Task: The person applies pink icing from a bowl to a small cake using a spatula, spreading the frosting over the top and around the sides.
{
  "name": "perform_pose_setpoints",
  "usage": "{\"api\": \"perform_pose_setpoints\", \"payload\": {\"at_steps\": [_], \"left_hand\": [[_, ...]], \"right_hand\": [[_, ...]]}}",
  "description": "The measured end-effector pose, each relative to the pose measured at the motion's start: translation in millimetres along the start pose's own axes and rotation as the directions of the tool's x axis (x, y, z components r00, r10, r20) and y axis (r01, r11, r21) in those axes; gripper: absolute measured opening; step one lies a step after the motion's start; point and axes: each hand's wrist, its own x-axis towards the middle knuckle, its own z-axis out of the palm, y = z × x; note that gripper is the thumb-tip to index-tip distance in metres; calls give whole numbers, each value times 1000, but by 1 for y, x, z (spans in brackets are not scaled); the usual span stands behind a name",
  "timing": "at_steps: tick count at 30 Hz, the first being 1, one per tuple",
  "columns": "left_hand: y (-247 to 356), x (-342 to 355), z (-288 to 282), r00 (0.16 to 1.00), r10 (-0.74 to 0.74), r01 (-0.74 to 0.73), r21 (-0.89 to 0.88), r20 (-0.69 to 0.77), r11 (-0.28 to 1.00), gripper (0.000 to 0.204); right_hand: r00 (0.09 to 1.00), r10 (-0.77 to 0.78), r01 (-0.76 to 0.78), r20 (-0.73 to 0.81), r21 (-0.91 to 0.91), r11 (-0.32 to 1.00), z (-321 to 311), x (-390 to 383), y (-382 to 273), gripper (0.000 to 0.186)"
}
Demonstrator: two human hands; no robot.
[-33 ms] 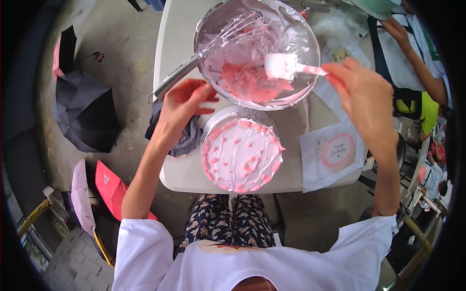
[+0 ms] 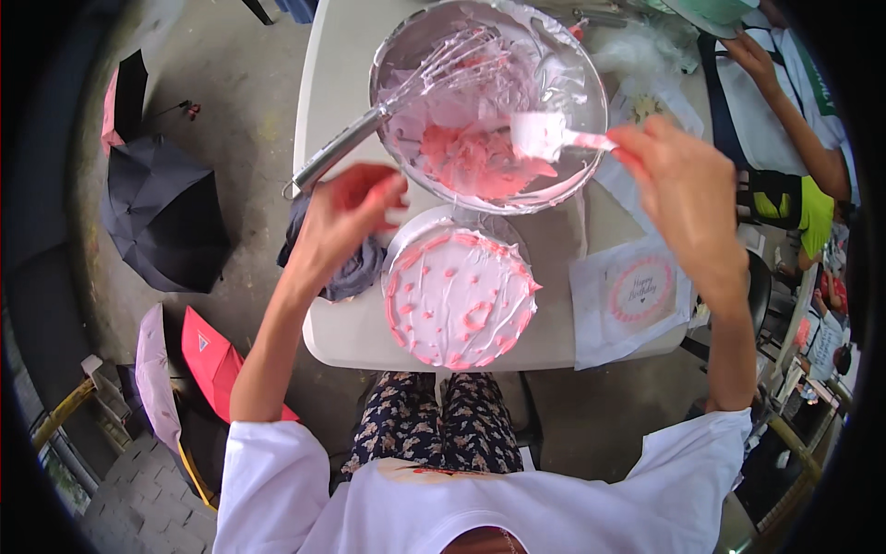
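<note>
Right grip [image 2: 678, 180] clasps the spatula [image 2: 538, 137] over the bowl [image 2: 585, 102]; left grip [image 2: 358, 208] is loose, empty.
Cake [image 2: 459, 300] at the counter's [image 2: 556, 242] edge looks iced and dotted; finishing touches seem left, pink cream [image 2: 471, 162] unused.

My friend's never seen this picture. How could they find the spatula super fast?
Look at the pale table and find the big metal bowl smeared with pink and white cream. Over the bowl's right side, the person's right hand holds the spatula by its handle. Unlike the whisk, it has one broad, cream-covered head, not wire loops.
</note>
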Motion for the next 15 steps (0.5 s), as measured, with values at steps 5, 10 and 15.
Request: {"api": "perform_pose_setpoints", "payload": {"at_steps": [5, 10, 15], "left_hand": [[75, -51, 2, 985, 142, -173, 531, 100, 829, 30], [94, -10, -18, 849, 489, -366, 890, 200, 272, 36], [65, 12, -22, 932, 311, -303, 872, 187, 384, 46]], "right_hand": [[994, -109, 109, -1, 90, 990, 8, -2, -7, 14], [989, -73, 82, -131, 63, 995, -9, -4, -14, 14], [993, 27, -11, -114, 135, 991, -6, -14, -4, 14]]}}
